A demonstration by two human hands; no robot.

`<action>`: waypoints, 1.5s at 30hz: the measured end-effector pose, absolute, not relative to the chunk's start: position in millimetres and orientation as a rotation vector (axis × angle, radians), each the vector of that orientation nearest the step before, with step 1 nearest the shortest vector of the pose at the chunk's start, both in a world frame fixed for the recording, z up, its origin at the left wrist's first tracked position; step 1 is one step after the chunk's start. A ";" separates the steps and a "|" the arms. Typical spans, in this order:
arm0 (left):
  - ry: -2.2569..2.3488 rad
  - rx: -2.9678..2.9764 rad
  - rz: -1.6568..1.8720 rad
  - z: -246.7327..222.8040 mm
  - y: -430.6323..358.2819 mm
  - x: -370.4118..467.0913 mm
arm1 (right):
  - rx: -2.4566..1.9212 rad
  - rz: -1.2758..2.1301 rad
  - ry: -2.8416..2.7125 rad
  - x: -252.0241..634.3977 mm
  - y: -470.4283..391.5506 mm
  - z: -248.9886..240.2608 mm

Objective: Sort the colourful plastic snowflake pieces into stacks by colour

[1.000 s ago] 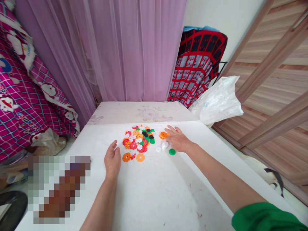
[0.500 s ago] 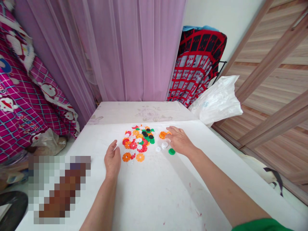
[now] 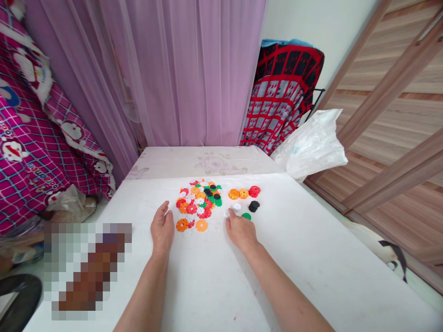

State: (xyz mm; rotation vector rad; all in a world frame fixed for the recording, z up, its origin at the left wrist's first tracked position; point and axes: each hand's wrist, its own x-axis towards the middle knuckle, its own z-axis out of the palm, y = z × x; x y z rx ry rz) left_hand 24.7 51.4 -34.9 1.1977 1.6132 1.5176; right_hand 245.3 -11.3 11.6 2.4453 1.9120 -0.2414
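Observation:
A heap of flower-shaped plastic discs (image 3: 191, 208) in red, orange, white, green and black lies on the white-covered table (image 3: 207, 286). My left hand (image 3: 162, 230) rests just left of the heap, open, thumb apart from the fingers and nothing in it. To the right of the heap my right hand (image 3: 241, 232) has its thumb and index finger closed at a small white disc, which the fingertips partly cover. Beyond the fingers lies another white disc (image 3: 236, 206). A green disc (image 3: 246, 216) shows partly behind the knuckles.
Orange discs (image 3: 234, 194), a light orange disc (image 3: 243, 193) and red discs (image 3: 254, 191) form a row at the back right, with black discs (image 3: 254, 206) below. A white plastic bag (image 3: 311, 143) hangs by the far right table corner. A pixelated patch (image 3: 92, 272) covers something at left.
My right hand has moved back towards me and left, from the orange discs to the white one. Red and black discs it covered now show. My left hand has stayed put.

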 end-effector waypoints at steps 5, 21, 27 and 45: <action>1.622 1.196 1.518 -34.7 51.6 25.0 | 2.492 -0.210 1.879 242.4 -10.8 9.4; 1.613 1.196 1.507 -37.0 52.2 24.8 | 2.570 -0.224 1.885 240.2 -12.4 2.7; 1.614 1.193 1.505 -35.4 51.2 25.7 | 2.627 -0.238 1.830 235.5 -9.5 4.5; 1.613 1.193 1.506 -35.4 51.4 26.0 | 2.694 -0.250 1.805 232.8 -7.8 4.6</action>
